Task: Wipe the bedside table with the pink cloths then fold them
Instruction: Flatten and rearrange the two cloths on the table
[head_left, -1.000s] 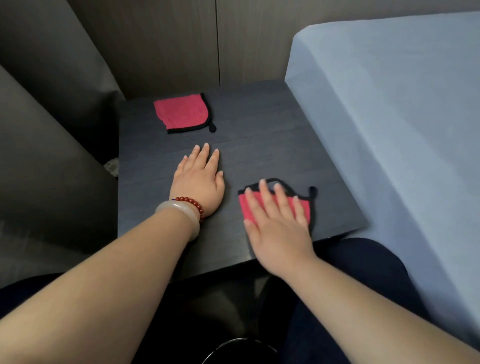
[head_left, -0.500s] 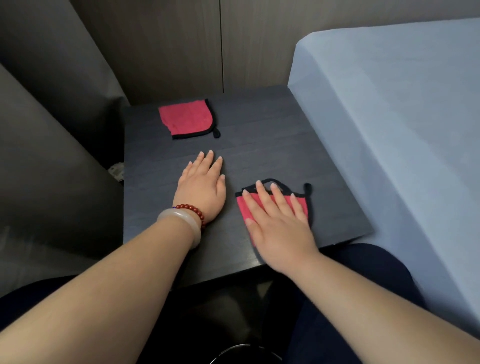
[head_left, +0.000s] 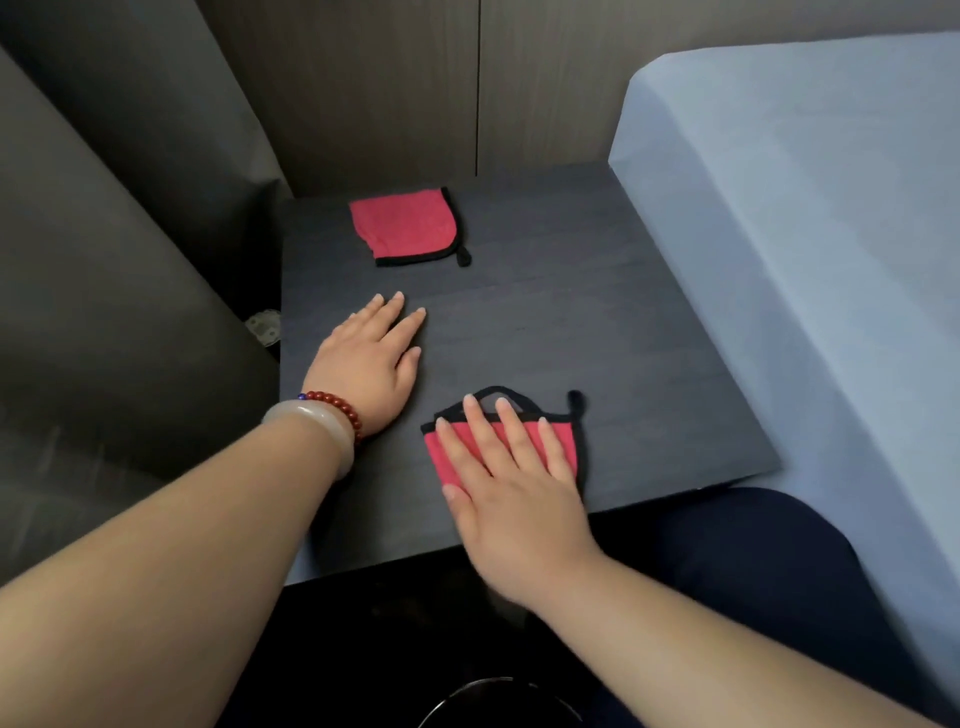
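The right hand (head_left: 514, 499) covers much of the near pink cloth (head_left: 441, 457). The bed (head_left: 805, 234) runs off the right edge. A pale thing (head_left: 265, 327) beside the desk (head_left: 571, 322) is too small to tell.

No readable text, labels or numbers anywhere.

place: bedroom, as shown by furniture
bed (head_left: 810, 218): blue sheet fitted, touching table
bedside table (head_left: 597, 322): dark wood, set against panelled wall (head_left: 374, 83)
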